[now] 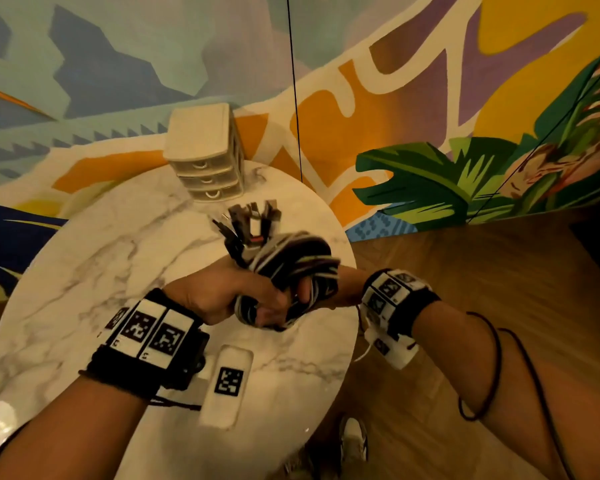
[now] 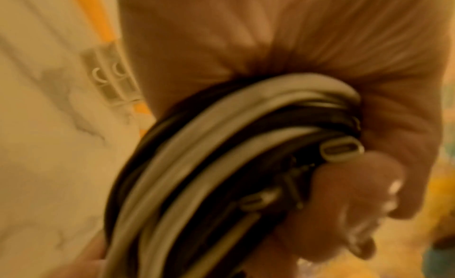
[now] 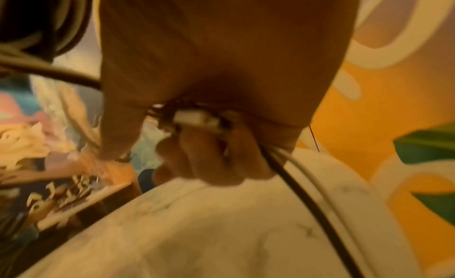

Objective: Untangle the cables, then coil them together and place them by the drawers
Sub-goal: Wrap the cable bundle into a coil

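A coiled bundle of black and white cables (image 1: pixel 284 258) is held above the round marble table (image 1: pixel 101 258). Several plug ends (image 1: pixel 253 216) stick up out of the bundle towards the drawers. My left hand (image 1: pixel 229 299) grips the lower part of the coil; in the left wrist view its fingers (image 2: pixel 352 200) curl round the cable loops (image 2: pixel 221 146) and USB-C plugs (image 2: pixel 342 149). My right hand (image 1: pixel 326 289) grips the coil from the right; in the right wrist view its fingers (image 3: pixel 204 157) close on a white plug (image 3: pixel 194 117) with cables (image 3: pixel 307 194) trailing out. The small white three-drawer unit (image 1: pixel 207 157) stands at the table's far edge.
A white tag with a black marker (image 1: pixel 227 382) lies on the table near me. A thin black cord (image 1: pixel 295 88) hangs down behind the table. A painted wall (image 1: pixel 430 98) is close behind. Wooden floor (image 1: pixel 482 265) lies to the right.
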The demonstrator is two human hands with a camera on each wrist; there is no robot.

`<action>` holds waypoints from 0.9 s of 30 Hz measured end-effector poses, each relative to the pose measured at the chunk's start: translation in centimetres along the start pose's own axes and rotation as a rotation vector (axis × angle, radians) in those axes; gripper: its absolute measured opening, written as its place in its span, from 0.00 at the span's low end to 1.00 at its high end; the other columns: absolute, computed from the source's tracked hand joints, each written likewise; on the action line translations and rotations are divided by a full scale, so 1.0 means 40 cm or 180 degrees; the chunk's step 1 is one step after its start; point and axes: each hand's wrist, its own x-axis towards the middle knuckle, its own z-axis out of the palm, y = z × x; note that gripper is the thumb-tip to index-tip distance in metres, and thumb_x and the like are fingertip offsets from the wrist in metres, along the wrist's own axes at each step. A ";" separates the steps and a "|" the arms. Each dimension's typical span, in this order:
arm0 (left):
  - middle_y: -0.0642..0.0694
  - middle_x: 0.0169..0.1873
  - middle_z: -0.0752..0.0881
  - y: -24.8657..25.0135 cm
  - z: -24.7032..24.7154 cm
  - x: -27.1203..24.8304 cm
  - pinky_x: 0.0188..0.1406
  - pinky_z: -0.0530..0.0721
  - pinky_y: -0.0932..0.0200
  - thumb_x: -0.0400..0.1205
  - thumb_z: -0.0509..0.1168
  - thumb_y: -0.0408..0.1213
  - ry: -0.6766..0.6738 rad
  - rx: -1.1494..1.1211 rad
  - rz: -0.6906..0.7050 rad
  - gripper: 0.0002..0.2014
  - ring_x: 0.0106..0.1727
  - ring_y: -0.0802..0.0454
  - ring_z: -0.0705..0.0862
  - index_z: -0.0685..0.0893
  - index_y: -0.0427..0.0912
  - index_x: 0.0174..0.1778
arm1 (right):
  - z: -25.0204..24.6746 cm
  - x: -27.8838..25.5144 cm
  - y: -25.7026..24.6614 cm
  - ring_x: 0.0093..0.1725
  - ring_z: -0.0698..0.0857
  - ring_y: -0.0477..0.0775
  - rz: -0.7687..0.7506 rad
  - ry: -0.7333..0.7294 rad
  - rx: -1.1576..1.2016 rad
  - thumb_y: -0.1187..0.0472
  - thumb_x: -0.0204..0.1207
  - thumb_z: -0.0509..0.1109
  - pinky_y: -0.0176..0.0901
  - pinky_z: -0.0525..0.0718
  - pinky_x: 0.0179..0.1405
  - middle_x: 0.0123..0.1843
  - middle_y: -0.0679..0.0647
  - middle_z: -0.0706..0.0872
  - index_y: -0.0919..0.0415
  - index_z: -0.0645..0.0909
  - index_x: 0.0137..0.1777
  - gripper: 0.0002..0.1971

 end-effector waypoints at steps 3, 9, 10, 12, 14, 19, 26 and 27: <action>0.46 0.22 0.80 -0.002 -0.003 -0.020 0.27 0.74 0.64 0.68 0.64 0.19 -0.0098 0.0293 -0.0426 0.11 0.21 0.52 0.76 0.87 0.37 0.35 | -0.033 0.004 0.004 0.41 0.79 0.55 0.0148 -0.0458 -0.0610 0.47 0.71 0.75 0.47 0.77 0.47 0.42 0.57 0.85 0.60 0.82 0.43 0.15; 0.40 0.29 0.85 -0.020 -0.019 -0.042 0.27 0.79 0.65 0.64 0.66 0.22 0.0408 0.0767 -0.0956 0.10 0.28 0.49 0.81 0.88 0.35 0.36 | -0.091 0.012 0.032 0.29 0.69 0.49 0.0567 -0.0016 -0.1548 0.44 0.76 0.69 0.42 0.68 0.29 0.28 0.50 0.73 0.56 0.72 0.28 0.21; 0.36 0.30 0.82 -0.022 -0.016 -0.038 0.27 0.78 0.63 0.65 0.67 0.24 0.0309 0.0941 -0.1096 0.09 0.28 0.46 0.79 0.88 0.36 0.38 | -0.099 0.014 0.021 0.27 0.68 0.49 0.0566 0.0037 -0.1429 0.47 0.77 0.68 0.42 0.66 0.28 0.26 0.50 0.72 0.57 0.70 0.25 0.22; 0.35 0.31 0.77 -0.034 -0.011 -0.026 0.25 0.74 0.60 0.69 0.67 0.28 0.0094 0.1378 -0.1395 0.09 0.28 0.45 0.74 0.87 0.35 0.44 | -0.110 0.018 -0.004 0.27 0.68 0.50 0.0485 0.0027 -0.1205 0.51 0.77 0.70 0.43 0.67 0.29 0.25 0.50 0.72 0.58 0.71 0.24 0.22; 0.39 0.27 0.76 -0.059 -0.013 -0.010 0.23 0.73 0.61 0.74 0.68 0.27 0.0209 0.1677 -0.1603 0.08 0.24 0.50 0.73 0.85 0.33 0.48 | -0.125 0.013 -0.035 0.28 0.70 0.50 0.0336 -0.0021 -0.1053 0.54 0.76 0.71 0.43 0.68 0.30 0.25 0.50 0.74 0.58 0.73 0.24 0.20; 0.36 0.25 0.78 -0.142 -0.051 0.023 0.27 0.74 0.55 0.79 0.70 0.38 0.1228 0.1767 -0.1125 0.14 0.25 0.44 0.74 0.83 0.29 0.52 | -0.123 -0.018 -0.108 0.30 0.74 0.47 -0.0119 0.0489 -0.0755 0.55 0.82 0.59 0.42 0.70 0.31 0.30 0.51 0.78 0.58 0.79 0.30 0.19; 0.40 0.49 0.87 -0.156 -0.012 0.066 0.54 0.81 0.47 0.73 0.61 0.58 0.2423 -0.0837 0.0233 0.23 0.50 0.44 0.85 0.85 0.43 0.52 | -0.021 -0.063 -0.190 0.26 0.71 0.50 -0.0688 0.1376 0.0324 0.55 0.87 0.50 0.50 0.72 0.35 0.27 0.53 0.72 0.56 0.66 0.27 0.23; 0.43 0.49 0.88 -0.149 -0.017 0.075 0.54 0.82 0.49 0.72 0.61 0.58 0.2476 -0.1045 0.0302 0.23 0.50 0.47 0.86 0.85 0.44 0.53 | 0.007 -0.066 -0.196 0.29 0.72 0.53 -0.0711 0.1502 0.0425 0.55 0.87 0.50 0.52 0.73 0.37 0.29 0.54 0.73 0.53 0.67 0.28 0.23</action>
